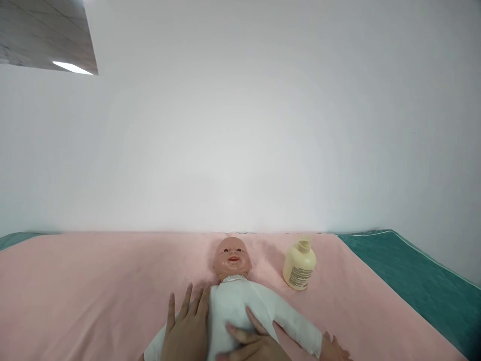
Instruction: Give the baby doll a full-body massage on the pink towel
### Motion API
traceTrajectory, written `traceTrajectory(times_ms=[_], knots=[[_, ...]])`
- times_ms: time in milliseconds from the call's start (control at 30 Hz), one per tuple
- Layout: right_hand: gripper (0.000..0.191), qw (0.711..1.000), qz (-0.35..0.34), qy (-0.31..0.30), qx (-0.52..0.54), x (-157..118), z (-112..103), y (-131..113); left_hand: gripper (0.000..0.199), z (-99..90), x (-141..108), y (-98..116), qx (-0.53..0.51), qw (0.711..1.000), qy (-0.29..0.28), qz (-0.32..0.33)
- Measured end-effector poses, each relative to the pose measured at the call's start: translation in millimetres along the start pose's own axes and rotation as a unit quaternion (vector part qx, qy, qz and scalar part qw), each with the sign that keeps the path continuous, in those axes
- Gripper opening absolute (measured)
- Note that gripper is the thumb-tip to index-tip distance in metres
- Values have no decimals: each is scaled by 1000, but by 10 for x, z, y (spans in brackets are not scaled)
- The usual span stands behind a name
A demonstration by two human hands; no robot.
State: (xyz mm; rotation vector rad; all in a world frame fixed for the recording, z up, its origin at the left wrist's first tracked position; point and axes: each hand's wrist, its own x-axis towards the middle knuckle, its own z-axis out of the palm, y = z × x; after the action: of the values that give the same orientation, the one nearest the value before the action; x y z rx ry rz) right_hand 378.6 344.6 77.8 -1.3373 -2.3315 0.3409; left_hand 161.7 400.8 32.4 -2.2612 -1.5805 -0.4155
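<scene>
A baby doll [240, 296] in a white cloth body lies on its back, its bald head toward the wall. My left hand [188, 326] rests flat along the doll's side and upper arm, fingers spread and pointing away from me. Across the doll's belly lies my right hand [253, 338], its fingers stretched out and slightly blurred. Neither hand grips anything. The doll's arm on the right reaches out sideways, ending in a bare plastic hand [333, 349]. Its lower body is out of the frame.
A pale yellow pump bottle [299, 265] with a printed label stands right of the doll's head. Beneath everything is a pink cloth [112, 281], over a green cover [417, 281] showing at the right. A white wall [233, 125] rises behind.
</scene>
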Motion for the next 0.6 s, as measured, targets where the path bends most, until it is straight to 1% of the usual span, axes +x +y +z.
traceTrajectory(times_ms=[33,67,100,133,200,300,367,433,533,600], knots=[[26,999,-25,-41,14,56,-34,-21,60,-8,5,7,1,1000,2,0],[28,996,-39,-73,25,105,-68,-44,59,-22,11,16,1,1000,1,-1],[34,995,-35,-88,31,141,-97,-64,58,-42,16,25,2,1000,1,-3],[41,996,-12,-80,30,160,-116,-79,57,-61,21,33,1,1000,2,-1],[51,998,52,-35,20,150,-120,-84,55,-89,22,43,-6,1000,8,0],[55,993,116,15,27,84,-63,-46,53,-67,7,48,-17,1000,25,2],[56,988,137,50,45,54,-24,-31,54,-19,5,56,-23,999,47,9],[53,981,147,95,79,47,-13,-52,53,26,18,72,-50,996,76,9],[43,961,149,174,152,25,-39,-125,47,25,32,72,-148,982,114,-44],[41,942,153,237,180,-51,-64,-135,48,-35,-13,22,-237,956,144,-94]])
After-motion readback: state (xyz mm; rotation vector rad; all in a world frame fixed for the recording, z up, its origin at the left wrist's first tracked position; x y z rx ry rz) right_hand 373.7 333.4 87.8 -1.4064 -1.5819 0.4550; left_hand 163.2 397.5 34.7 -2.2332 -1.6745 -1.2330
